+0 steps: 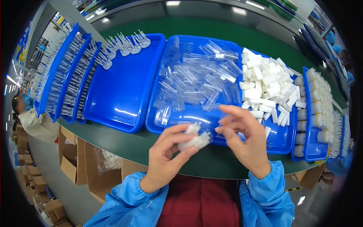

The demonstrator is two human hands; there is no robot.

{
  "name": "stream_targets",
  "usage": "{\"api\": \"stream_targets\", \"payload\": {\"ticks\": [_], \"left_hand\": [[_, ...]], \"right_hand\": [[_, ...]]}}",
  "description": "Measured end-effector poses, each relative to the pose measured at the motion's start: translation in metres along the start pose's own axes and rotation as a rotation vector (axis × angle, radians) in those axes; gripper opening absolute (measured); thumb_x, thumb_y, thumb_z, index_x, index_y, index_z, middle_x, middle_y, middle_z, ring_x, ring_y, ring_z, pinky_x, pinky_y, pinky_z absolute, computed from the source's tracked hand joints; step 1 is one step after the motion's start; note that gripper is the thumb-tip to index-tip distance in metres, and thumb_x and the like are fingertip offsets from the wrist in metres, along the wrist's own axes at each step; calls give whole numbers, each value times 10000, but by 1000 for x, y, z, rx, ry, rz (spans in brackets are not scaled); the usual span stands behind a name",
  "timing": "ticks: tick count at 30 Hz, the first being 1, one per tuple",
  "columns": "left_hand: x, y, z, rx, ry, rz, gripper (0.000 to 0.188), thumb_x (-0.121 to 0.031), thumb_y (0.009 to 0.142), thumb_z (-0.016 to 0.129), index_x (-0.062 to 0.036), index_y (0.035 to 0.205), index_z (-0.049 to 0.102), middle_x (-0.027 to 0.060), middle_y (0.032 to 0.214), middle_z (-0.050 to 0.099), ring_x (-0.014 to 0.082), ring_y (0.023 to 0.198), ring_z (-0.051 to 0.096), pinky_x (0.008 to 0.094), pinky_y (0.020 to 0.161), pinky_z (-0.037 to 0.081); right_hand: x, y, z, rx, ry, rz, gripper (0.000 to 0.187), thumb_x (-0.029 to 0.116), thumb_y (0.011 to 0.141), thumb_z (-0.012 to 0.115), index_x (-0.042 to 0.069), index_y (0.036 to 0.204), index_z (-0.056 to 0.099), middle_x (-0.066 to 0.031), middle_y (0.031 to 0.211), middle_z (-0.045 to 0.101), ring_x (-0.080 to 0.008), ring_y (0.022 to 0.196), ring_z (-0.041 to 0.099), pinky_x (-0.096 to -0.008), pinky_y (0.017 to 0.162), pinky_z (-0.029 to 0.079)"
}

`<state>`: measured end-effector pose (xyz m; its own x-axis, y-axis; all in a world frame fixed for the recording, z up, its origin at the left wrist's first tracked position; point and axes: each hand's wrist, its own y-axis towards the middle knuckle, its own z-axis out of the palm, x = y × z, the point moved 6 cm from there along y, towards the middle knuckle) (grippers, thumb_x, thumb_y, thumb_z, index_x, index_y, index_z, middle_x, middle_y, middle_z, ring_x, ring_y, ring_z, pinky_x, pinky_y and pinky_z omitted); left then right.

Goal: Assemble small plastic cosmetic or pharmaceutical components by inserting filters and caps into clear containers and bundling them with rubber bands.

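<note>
My left hand (pixel 166 153) is closed around a few white cylindrical pieces (pixel 196 142) with clear plastic ends, just in front of the middle tray. To its right, my right hand (pixel 244 134) is raised with thumb and fingers bent and apart; I see nothing in it, though its fingertips are slightly blurred. Beyond both hands, the middle blue tray (pixel 152 118) holds many clear plastic tubes (pixel 191 72) lying loose. Many white foam-like blocks (pixel 270 81) are heaped in the blue tray (pixel 281 145) on the right, close to my right hand.
At the left, a blue tray (pixel 117 90) has several clear upright parts (pixel 130 44) along its far edge. Stacked trays (pixel 72 75) with similar parts stand beyond it. Far right, another tray (pixel 315 153) holds rows of white cylinders (pixel 319 102). Cardboard boxes (pixel 90 166) sit below the green table (pixel 130 149).
</note>
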<state>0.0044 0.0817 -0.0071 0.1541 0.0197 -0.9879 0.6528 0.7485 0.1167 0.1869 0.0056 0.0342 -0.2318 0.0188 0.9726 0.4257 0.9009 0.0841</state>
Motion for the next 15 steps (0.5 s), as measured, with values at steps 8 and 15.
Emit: {"api": "stream_targets", "payload": {"ticks": [8, 15], "left_hand": [[2, 2, 38, 127, 22, -35, 297, 47, 903, 703, 11, 1197, 687, 193, 1391, 527, 273, 1204, 620, 345, 948, 591], [3, 1, 42, 62, 13, -56, 281, 32, 906, 708, -5, 1184, 703, 192, 1370, 553, 259, 1201, 622, 334, 937, 578]], "right_hand": [[-8, -38, -15, -236, 284, -60, 354, 26, 946, 665, -16, 1267, 523, -119, 986, 668, -200, 976, 678, -324, 901, 533], [-20, -49, -15, -230, 288, -65, 329, 52, 913, 731, 7, 1173, 535, -156, 1086, 691, -203, 995, 683, -316, 901, 522]]}}
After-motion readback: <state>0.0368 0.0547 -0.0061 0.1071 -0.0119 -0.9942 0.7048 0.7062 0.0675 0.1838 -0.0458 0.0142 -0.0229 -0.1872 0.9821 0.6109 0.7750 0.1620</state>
